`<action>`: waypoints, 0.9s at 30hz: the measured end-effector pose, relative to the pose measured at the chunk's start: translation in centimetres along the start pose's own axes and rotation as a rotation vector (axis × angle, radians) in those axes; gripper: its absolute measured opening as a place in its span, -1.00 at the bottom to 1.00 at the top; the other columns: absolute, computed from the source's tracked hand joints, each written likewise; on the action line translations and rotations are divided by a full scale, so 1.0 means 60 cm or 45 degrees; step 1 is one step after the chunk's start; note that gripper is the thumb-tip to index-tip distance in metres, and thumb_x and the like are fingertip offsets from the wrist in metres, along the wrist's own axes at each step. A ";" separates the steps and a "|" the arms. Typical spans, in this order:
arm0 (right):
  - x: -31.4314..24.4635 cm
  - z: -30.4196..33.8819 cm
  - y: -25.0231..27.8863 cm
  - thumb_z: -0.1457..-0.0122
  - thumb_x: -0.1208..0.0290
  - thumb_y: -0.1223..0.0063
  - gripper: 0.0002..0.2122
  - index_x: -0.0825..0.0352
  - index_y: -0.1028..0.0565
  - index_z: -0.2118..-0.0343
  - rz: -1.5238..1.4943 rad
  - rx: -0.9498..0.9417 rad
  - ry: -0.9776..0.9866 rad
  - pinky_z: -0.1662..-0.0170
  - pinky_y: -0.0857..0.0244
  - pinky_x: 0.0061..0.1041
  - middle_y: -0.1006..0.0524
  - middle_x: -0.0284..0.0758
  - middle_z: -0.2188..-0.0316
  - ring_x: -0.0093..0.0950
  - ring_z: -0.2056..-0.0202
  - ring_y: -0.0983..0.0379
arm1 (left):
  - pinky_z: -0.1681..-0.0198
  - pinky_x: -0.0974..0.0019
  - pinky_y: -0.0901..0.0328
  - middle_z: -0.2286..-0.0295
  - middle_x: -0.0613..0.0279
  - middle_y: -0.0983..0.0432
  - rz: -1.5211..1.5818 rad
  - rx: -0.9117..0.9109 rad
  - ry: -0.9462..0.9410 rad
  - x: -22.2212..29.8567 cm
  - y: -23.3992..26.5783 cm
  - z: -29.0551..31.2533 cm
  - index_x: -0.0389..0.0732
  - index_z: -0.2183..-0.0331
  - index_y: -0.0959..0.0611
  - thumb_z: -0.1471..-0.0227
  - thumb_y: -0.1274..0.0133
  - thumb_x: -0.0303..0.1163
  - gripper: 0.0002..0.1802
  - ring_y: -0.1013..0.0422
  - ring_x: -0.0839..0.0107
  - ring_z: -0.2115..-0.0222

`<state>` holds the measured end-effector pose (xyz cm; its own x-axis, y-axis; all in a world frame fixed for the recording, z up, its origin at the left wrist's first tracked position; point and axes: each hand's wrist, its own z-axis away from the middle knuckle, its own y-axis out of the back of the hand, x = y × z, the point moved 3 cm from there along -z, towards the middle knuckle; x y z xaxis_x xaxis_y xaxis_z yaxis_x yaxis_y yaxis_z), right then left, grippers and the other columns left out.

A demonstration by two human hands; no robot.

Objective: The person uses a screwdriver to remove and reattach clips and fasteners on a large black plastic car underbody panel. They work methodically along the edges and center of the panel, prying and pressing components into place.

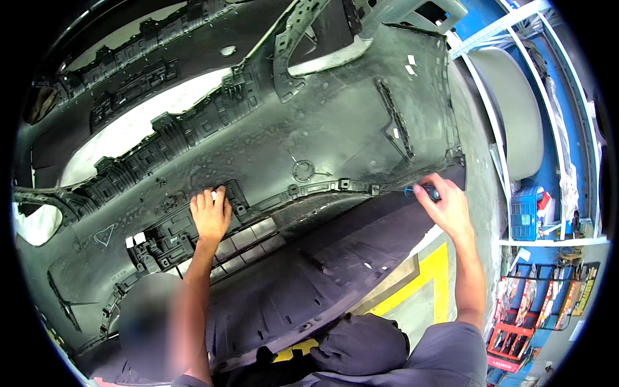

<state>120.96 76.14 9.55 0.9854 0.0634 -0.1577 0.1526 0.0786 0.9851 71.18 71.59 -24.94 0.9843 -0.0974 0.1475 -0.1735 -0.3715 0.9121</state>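
A large dark grey car bumper lies inside-up in front of me, with ribbed black brackets and grille openings. My left hand rests flat on a black ribbed mount near the bumper's middle, fingers together, with a small white bit at the fingertips. My right hand is at the bumper's lower right edge, closed around a small blue-handled tool whose tip points left into the seam. A black under-panel runs below both hands.
Yellow floor marking shows under the bumper's right end. A white shelf frame holds a grey panel and a blue crate. A red rack of packaged goods stands lower right. My bent knee is below.
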 end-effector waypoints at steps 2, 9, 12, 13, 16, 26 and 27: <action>-0.011 0.000 0.001 -0.32 0.23 -0.30 -0.71 0.24 -0.62 -0.01 0.069 -0.213 -0.304 0.06 -0.54 -0.19 -0.65 -0.15 0.18 -0.11 0.11 -0.62 | -0.21 -0.13 -0.26 0.04 0.07 -0.53 -0.026 -0.028 -0.005 -0.001 0.007 -0.001 -0.04 -0.15 -0.63 -0.18 -0.23 -0.21 -0.49 -0.43 0.05 0.01; 0.007 0.002 0.008 -0.29 0.14 -0.36 -0.60 0.19 -0.57 -0.10 0.099 -0.147 -0.261 0.08 -0.53 -0.12 -0.70 -0.07 0.15 -0.10 0.12 -0.69 | -0.20 -0.11 -0.26 0.03 0.09 -0.53 -0.031 -0.022 -0.008 0.001 0.004 -0.004 -0.04 -0.15 -0.64 -0.20 -0.22 -0.22 -0.51 -0.43 0.06 0.00; 0.022 0.007 -0.004 -0.32 0.01 -0.33 -0.59 0.17 -0.58 -0.07 0.082 -0.033 -0.182 0.13 -0.52 -0.14 -0.72 -0.12 0.24 -0.12 0.22 -0.70 | -0.19 -0.10 -0.27 0.04 0.09 -0.54 -0.026 -0.009 -0.012 0.002 0.009 -0.005 -0.05 -0.14 -0.64 -0.19 -0.23 -0.22 -0.52 -0.44 0.05 0.02; 0.020 0.010 -0.009 -0.34 -0.03 -0.30 -0.60 0.16 -0.60 -0.04 0.019 0.164 -0.005 0.17 -0.52 -0.12 -0.72 -0.13 0.31 -0.10 0.29 -0.70 | -0.18 -0.10 -0.27 0.04 0.09 -0.54 -0.023 -0.006 -0.015 0.005 0.011 -0.007 -0.05 -0.14 -0.64 -0.19 -0.23 -0.23 -0.52 -0.44 0.05 0.03; 0.016 0.016 -0.002 -0.35 -0.03 -0.28 -0.62 0.16 -0.61 -0.02 0.081 0.238 0.105 0.20 -0.52 -0.12 -0.74 -0.14 0.35 -0.08 0.34 -0.71 | -0.17 -0.10 -0.28 0.04 0.09 -0.54 -0.031 0.005 -0.025 0.007 0.014 -0.009 -0.05 -0.14 -0.64 -0.20 -0.23 -0.23 -0.52 -0.44 0.06 0.04; 0.018 0.013 -0.003 -0.35 0.05 -0.28 -0.64 0.12 -0.58 -0.08 0.122 0.084 -0.042 0.22 -0.51 -0.13 -0.73 -0.19 0.35 -0.04 0.36 -0.70 | -0.17 -0.08 -0.27 0.03 0.10 -0.54 -0.034 0.004 -0.025 0.008 0.016 -0.010 -0.04 -0.13 -0.64 -0.20 -0.23 -0.23 -0.53 -0.44 0.07 0.03; 0.020 0.014 -0.001 -0.35 0.06 -0.28 -0.64 0.12 -0.57 -0.08 0.226 -0.027 -0.165 0.21 -0.52 -0.14 -0.74 -0.19 0.33 -0.05 0.36 -0.70 | -0.17 -0.08 -0.27 0.03 0.10 -0.54 -0.029 0.006 -0.025 0.008 0.016 -0.009 -0.04 -0.14 -0.64 -0.20 -0.23 -0.23 -0.53 -0.44 0.07 0.03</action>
<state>122.18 75.37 9.38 0.9983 -0.0498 0.0296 -0.0246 0.0986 0.9948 71.49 71.71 -23.80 0.9872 -0.1066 0.1190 -0.1509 -0.3780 0.9134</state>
